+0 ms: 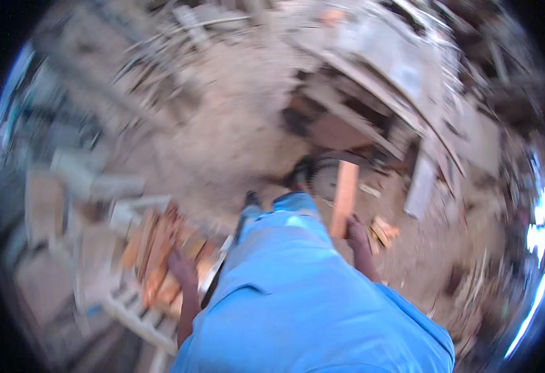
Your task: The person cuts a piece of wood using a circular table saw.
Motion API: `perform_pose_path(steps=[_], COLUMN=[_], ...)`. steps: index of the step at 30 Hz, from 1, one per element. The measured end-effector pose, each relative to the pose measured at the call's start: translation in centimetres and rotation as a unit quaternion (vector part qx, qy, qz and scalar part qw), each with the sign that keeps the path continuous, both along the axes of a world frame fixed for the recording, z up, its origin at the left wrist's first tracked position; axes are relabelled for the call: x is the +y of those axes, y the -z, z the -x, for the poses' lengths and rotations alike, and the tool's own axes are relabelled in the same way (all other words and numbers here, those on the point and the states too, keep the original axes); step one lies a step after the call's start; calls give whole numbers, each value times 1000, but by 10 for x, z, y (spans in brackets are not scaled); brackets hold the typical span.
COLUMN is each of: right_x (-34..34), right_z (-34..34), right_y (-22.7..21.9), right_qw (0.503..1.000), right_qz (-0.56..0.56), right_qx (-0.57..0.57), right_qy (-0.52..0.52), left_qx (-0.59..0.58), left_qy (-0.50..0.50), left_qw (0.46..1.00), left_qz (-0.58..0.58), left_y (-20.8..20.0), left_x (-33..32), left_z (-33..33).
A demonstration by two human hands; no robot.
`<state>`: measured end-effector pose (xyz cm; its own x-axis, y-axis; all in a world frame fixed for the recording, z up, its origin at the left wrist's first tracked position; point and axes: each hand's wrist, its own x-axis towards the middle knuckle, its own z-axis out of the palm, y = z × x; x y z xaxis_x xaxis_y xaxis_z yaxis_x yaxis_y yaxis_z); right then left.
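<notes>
My right hand (357,235) is closed around the lower end of a flat reddish-brown wooden board (345,196), which points away from me. Low on the left, my left hand (183,268) reaches to a stack of reddish wood pieces (159,245). Motion blurs its fingers, so I cannot tell whether they grip a piece or only touch the stack.
Below the stack is a pale slatted wooden frame (141,326), with pale blocks (118,186) beyond it. A worn table (378,53) stands far right. Near my feet lies a dark round object (327,177), and small offcuts (383,231) lie right of my right hand.
</notes>
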<state>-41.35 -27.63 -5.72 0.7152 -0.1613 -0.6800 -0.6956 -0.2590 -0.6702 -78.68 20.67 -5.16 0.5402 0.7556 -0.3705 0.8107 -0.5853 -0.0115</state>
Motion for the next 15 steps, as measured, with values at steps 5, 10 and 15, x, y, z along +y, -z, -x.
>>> perform_pose_path(steps=[5, 10, 15], right_x=[-9, -90, -171], right_z=[50, 105, 125], right_y=[33, 107, 141], right_qw=[975, 934, 846], right_qz=[-113, 92, -68], right_qx=[35, 232, 39], right_qy=[187, 255, 528], left_qx=[78, -2, -61], left_qy=[-9, -31, -34], left_qw=[996, 996, 983], left_qz=[37, 87, 172], left_y=[-47, -68, -81], left_x=[26, 48, 68], left_z=[-16, -33, -67])
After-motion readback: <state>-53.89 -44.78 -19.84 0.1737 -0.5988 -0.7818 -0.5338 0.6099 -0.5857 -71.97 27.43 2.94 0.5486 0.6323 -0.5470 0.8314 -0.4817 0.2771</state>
